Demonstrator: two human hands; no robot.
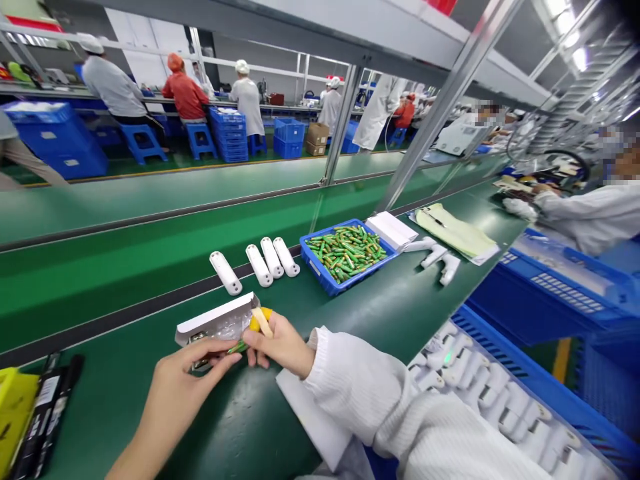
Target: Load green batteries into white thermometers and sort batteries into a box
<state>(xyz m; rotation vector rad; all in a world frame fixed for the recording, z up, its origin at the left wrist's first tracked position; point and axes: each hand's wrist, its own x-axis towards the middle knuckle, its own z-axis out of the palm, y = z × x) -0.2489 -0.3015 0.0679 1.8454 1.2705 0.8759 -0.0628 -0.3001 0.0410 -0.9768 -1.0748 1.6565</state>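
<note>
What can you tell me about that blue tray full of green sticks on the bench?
The blue tray is a shallow rectangular plastic bin, set askew on the green bench. It is heaped with slim green batteries with gold ends, lying jumbled. A white box touches its far right corner. No hand touches it.

Open green bench (380, 313) is lying clear right of the hands. Ahead, four white casings (260, 265) and the blue battery tray (320, 277) are blocking the way; black packs (47, 407) are crowding the left.
</note>
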